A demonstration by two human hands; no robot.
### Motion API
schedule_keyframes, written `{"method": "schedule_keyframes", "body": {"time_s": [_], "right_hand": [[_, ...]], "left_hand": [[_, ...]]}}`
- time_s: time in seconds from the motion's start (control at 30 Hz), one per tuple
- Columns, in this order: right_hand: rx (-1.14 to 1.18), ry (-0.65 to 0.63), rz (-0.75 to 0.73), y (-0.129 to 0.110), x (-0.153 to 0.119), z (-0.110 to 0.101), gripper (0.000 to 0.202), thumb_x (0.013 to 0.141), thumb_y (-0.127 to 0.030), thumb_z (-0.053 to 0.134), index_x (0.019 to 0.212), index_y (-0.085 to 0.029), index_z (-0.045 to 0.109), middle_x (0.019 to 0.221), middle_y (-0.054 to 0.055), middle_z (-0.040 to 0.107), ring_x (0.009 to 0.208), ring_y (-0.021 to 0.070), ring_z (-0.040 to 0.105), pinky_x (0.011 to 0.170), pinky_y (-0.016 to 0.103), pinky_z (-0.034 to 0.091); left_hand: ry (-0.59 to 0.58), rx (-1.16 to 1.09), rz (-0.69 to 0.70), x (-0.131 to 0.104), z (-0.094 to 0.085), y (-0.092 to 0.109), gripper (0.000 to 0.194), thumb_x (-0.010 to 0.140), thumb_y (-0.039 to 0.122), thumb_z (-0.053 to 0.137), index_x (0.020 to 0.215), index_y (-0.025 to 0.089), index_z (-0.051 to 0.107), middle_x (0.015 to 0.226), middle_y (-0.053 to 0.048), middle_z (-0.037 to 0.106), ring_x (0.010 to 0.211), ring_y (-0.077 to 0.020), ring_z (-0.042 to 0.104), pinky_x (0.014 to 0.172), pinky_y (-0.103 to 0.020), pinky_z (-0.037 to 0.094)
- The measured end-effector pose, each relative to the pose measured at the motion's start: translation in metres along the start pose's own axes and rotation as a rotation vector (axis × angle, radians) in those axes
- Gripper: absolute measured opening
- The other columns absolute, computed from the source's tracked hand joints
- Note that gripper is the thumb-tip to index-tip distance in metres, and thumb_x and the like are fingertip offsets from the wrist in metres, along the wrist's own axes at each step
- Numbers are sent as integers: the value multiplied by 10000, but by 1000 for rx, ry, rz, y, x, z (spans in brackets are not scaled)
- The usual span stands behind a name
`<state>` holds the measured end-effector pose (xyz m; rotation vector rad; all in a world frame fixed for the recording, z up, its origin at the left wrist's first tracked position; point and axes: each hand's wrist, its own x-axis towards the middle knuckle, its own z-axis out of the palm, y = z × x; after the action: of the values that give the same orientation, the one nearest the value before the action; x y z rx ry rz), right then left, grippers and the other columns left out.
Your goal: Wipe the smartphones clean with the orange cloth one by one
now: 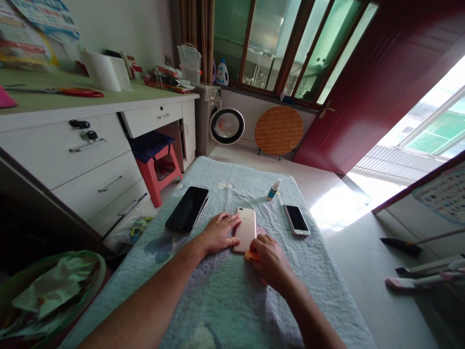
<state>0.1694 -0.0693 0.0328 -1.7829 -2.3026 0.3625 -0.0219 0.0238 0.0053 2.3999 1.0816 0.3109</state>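
A pale gold smartphone [246, 224] lies back side up on the quilted cloth [232, 182] that covers the table. My left hand [219, 233] rests flat against its left edge, fingers stretched out. Bunched in the closed fingers of my right hand [271, 257] is an orange cloth [250, 255], pressed at the phone's lower right corner. Left of my hands lies a large black-screened device [187, 208], with something thin partly hidden beneath it. A white smartphone [297, 219] lies screen up on the right. Behind it stands a small spray bottle [273, 189] with a blue label.
A white desk [87, 145] runs along the left wall, with a red stool [160, 169] under it. At lower left stands a green bin [98, 264] holding crumpled paper. A washing machine [210, 99] with its door open and a folded round table [279, 130] are at the back.
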Motion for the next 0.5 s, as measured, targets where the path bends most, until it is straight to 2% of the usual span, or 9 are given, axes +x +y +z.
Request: {"method": "schedule_keyframes", "body": {"time_s": [0.2, 0.37, 0.5], "right_hand": [[1, -14, 59, 8, -5, -9, 69, 760, -127, 563, 754, -184, 599, 825, 23, 591, 779, 156, 481, 708, 265, 316], [110, 66, 81, 18, -6, -17, 65, 739, -128, 551, 706, -183, 562, 836, 20, 560, 809, 152, 483, 704, 244, 333], [219, 117, 119, 18, 7, -20, 67, 697, -120, 540, 718, -183, 532, 803, 4, 554, 729, 127, 494, 658, 224, 337]], "left_hand": [[25, -7, 13, 0, 3, -4, 637, 781, 399, 630, 1371, 242, 446, 1494, -17, 382, 1310, -279, 322, 1103, -392, 242], [42, -21, 10, 0, 4, -4, 646, 758, 399, 652, 1357, 250, 461, 1486, -4, 394, 1300, -285, 332, 1102, -387, 248], [47, -31, -2, 0, 2, -2, 646, 748, 402, 661, 1344, 246, 470, 1482, -13, 399, 1305, -278, 337, 1103, -384, 251]]}}
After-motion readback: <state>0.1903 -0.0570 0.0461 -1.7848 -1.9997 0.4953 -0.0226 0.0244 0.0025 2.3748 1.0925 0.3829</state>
